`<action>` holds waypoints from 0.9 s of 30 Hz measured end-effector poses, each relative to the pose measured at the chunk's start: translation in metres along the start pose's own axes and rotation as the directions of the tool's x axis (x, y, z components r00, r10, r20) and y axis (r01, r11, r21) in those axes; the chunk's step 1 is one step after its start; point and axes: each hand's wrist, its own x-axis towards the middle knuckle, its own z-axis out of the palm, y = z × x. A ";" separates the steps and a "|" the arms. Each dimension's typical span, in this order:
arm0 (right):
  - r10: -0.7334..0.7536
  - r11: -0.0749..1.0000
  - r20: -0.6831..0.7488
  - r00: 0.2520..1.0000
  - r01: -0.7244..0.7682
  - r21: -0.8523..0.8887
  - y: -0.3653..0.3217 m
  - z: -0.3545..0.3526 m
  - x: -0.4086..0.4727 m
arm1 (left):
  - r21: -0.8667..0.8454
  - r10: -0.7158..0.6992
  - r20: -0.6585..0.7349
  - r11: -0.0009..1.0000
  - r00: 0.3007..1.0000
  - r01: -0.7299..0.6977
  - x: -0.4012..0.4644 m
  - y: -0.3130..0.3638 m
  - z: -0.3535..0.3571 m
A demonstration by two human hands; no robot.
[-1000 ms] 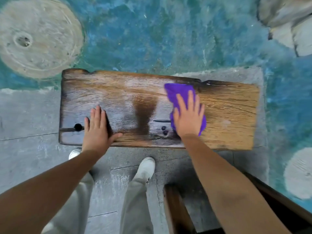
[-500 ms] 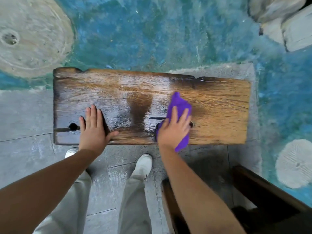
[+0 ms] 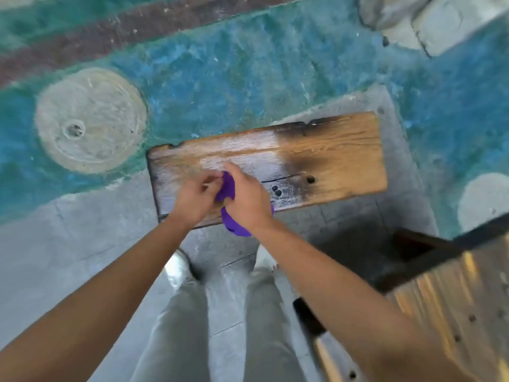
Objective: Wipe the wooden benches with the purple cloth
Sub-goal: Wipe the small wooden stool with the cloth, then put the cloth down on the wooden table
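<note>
Both hands bunching the purple cloth point(image 3: 228, 188) over the wooden bench point(image 3: 330, 161), left hand point(image 3: 194, 199) pinching, right hand point(image 3: 248, 202) gripping, second bench point(image 3: 454, 312) lower right, painted floor point(image 3: 220, 78) beyond

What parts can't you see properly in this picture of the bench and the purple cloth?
- Most of the purple cloth: head view, bunched between the left hand and right hand.
- Near edge of the wooden bench: both hands cover it.
- The second bench: cut off by the picture's right edge and blurred.
- The white shoes: partly hidden by the arms and trouser legs.
</note>
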 end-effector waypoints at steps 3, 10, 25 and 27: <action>-0.030 0.996 -0.080 0.996 0.037 0.080 -0.034 -0.082 -0.045 | -0.204 0.015 0.198 0.979 0.980 0.026 -0.048 0.086 -0.023; -0.110 0.993 -0.324 0.940 0.116 -0.003 -0.090 -0.188 -0.169 | -0.074 0.278 0.500 0.957 0.820 -0.280 -0.134 0.195 -0.051; 0.932 -0.134 -0.096 0.350 0.577 0.805 -0.098 -0.128 -0.543 | -0.283 0.458 0.819 0.847 0.345 -0.450 -0.445 0.229 0.061; 0.948 -0.112 -0.160 0.277 0.757 0.644 -0.094 -0.107 -0.599 | -0.260 0.433 0.867 0.816 0.248 -0.516 -0.499 0.208 0.088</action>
